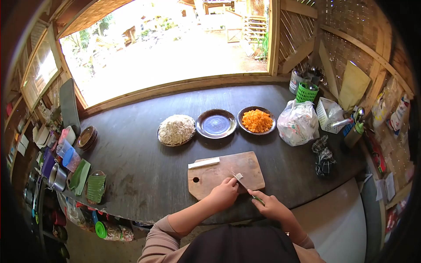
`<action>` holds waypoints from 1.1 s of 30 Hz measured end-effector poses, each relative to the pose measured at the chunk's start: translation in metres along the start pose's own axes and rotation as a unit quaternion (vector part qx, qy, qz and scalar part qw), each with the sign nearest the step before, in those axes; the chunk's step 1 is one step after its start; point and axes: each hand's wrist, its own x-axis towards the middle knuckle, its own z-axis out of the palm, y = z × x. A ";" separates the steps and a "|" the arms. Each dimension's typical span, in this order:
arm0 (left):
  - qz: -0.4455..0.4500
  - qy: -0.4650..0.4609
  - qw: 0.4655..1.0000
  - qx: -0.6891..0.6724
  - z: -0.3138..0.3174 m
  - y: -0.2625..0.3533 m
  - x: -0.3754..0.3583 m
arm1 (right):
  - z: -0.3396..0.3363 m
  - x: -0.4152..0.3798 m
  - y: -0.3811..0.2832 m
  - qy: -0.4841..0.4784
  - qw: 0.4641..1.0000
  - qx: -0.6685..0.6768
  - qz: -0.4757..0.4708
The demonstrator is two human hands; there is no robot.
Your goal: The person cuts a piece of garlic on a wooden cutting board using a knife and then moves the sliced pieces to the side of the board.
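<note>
The left hand [224, 192] rests curled on the near edge of a brown wooden cutting board with a round hole [219, 168], fingertips pinning a small pale vegetable piece [237, 176]. The right hand [270, 205] is closed around a green-handled knife [247, 189], whose blade meets that piece just beyond the left fingertips. A long white stalk [203, 163] lies on the board, farther out from the left hand. Well beyond both hands sit a dish of chopped orange vegetable [257, 120], an empty dark plate [216, 123] and a plate of pale shreds [176, 129].
</note>
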 end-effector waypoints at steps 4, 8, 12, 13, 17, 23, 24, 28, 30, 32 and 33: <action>0.003 0.014 1.000 0.000 -0.009 0.004 0.000 | 0.007 0.008 0.001 0.027 0.998 -0.032 -0.046; 0.027 -0.017 0.999 0.029 -0.010 0.003 0.001 | 0.020 0.032 0.015 0.056 0.992 -0.029 -0.109; -0.002 0.017 1.000 -0.005 0.013 -0.002 0.000 | 0.019 0.042 0.005 0.032 0.996 -0.023 -0.075; 0.006 0.029 1.000 0.005 0.013 -0.002 0.000 | 0.019 0.042 0.008 0.039 0.995 -0.021 -0.092; 0.029 0.000 0.999 0.037 -0.008 0.001 -0.001 | 0.022 0.031 0.033 0.087 0.983 -0.031 -0.156; -0.029 0.059 0.997 -0.035 0.001 0.005 -0.002 | -0.001 0.000 -0.004 -0.020 0.999 -0.031 0.036; -0.030 0.059 0.997 -0.034 -0.004 0.005 -0.001 | -0.001 -0.001 -0.002 -0.021 0.999 -0.031 0.036; 0.001 0.006 1.000 0.015 -0.010 0.006 -0.001 | -0.001 -0.001 0.001 -0.006 1.000 -0.013 0.017; -0.027 0.042 0.999 -0.012 -0.010 0.007 0.000 | 0.000 0.001 0.002 -0.015 1.000 -0.007 0.025; 0.014 -0.072 0.996 0.046 -0.020 0.007 0.002 | 0.008 0.008 0.009 0.026 0.998 -0.009 -0.062; 0.013 -0.072 0.996 0.046 -0.019 0.007 0.002 | 0.011 0.014 0.012 0.026 0.998 -0.009 -0.063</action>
